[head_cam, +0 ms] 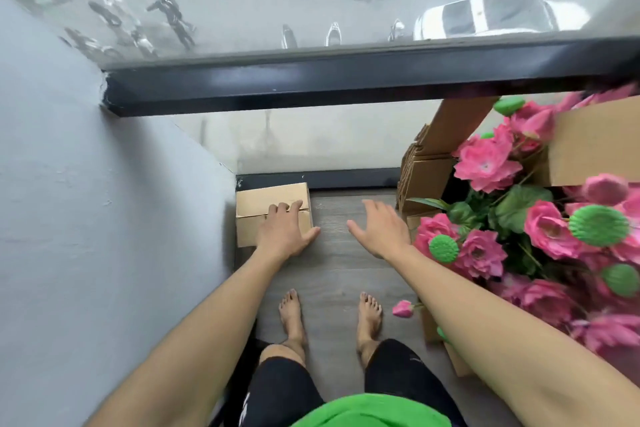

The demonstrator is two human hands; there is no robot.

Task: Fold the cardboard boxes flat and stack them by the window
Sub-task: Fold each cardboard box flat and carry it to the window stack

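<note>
Below my knees the floor (332, 270) runs to the window (311, 146), where my left hand (284, 236) presses flat, fingers loose, on the cardboard box (270, 198) in the corner, my right hand (382, 230) spread empty beside it.

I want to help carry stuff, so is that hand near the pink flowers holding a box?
No, the right hand is spread open above the floor and holds nothing.
</note>
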